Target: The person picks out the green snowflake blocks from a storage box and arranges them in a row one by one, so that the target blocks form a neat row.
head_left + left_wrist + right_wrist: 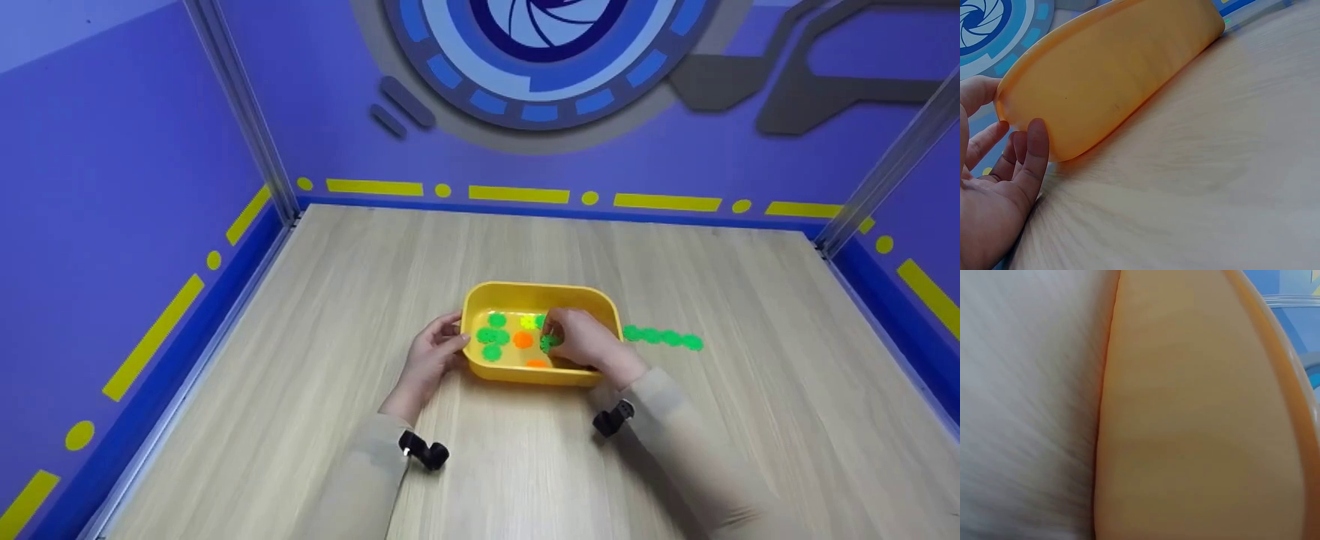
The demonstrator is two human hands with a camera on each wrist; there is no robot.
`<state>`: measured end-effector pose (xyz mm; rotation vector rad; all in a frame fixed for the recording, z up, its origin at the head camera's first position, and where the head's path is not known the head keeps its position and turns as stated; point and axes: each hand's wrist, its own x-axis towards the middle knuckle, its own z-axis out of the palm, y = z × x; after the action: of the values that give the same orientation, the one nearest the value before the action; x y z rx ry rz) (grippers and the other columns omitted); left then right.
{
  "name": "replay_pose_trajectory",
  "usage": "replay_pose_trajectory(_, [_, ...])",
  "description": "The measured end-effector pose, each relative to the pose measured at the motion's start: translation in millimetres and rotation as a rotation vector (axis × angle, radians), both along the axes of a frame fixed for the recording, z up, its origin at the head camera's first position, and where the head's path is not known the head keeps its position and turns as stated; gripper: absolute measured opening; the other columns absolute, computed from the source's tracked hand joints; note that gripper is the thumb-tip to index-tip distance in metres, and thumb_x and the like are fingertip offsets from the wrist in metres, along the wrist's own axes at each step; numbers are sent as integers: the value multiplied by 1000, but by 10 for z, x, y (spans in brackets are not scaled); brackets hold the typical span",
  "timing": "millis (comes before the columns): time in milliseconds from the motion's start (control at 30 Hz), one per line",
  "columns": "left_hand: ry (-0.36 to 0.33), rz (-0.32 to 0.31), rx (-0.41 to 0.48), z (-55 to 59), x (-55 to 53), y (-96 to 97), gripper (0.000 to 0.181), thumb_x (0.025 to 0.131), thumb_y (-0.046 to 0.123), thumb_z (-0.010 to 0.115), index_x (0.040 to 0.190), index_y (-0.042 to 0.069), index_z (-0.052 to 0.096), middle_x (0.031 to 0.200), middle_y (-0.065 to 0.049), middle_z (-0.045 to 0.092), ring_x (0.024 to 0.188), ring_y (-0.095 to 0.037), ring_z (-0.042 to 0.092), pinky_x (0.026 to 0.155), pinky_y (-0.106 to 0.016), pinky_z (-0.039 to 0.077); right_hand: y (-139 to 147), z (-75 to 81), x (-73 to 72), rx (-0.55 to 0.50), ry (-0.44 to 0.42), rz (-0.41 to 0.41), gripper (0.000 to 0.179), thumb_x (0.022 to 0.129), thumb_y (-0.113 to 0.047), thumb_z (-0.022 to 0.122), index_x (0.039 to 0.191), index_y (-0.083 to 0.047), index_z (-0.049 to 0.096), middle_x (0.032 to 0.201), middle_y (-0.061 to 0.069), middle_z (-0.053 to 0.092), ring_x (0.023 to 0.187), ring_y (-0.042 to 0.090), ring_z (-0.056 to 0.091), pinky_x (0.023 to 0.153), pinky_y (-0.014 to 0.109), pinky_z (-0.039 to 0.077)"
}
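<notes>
A yellow plastic bin [541,374] sits on the table with loose snowflake-shaped building discs inside. My left hand [433,357] holds the bin's left end, thumb near the rim; in the left wrist view its fingers [1037,147] bend against the outer wall. My right hand [583,339] reaches down into the right part of the bin, fingertips pinching a green snowflake disc [548,345]. Around it lie an orange disc [523,340], a yellow disc [528,322] and several green discs [491,336]. The right wrist view shows only the bin's outer wall [1196,410], with the hand hidden.
A joined row of green discs [664,337] lies on the wooden table [510,465] just right of the bin. Blue-purple printed panels [525,169] wall the table at the back and both sides, with metal posts [251,112] at the corners.
</notes>
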<state>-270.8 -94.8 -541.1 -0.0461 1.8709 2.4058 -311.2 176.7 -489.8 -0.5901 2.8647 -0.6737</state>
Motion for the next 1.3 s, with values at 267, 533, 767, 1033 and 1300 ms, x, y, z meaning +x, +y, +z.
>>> replay_pose_trajectory(267, [-8,3,13,1,-7,3,51,95,3,66,144,0,53,117,-10,56,96,-14,59,69,-25,59,72,69,63,-113,-61,-18,19,83,-8,85,99,-12,74,89,5,71,78,16,63,74,33,58])
replay_pose_trajectory(533, [-20,0,-1,23,3,-1,50,95,5,67,144,2,54,116,-7,56,94,-14,60,70,-25,59,209,169,131,-296,-59,-71,19,85,-4,81,104,-6,78,96,11,75,86,18,67,80,36,58])
replay_pose_trajectory(767, [-25,7,-13,22,2,2,50,95,5,67,143,2,55,116,-7,57,95,-14,60,69,-25,59,333,235,185,-413,-125,-125,25,90,-3,75,115,1,74,110,20,74,94,21,70,82,31,60])
replay_pose_trajectory(1033, [-33,12,-18,25,9,2,50,95,5,67,144,3,55,115,-6,56,95,-14,60,68,-25,58,463,264,203,-445,-190,-230,29,92,-12,76,119,-4,73,114,16,74,100,21,69,88,31,60])
replay_pose_trajectory(1300, [-26,8,-15,16,4,-1,50,95,5,66,143,2,54,114,-6,56,94,-15,60,68,-26,58,609,319,212,-481,-220,-295,32,92,-15,77,122,-6,73,119,14,74,102,19,68,91,26,58])
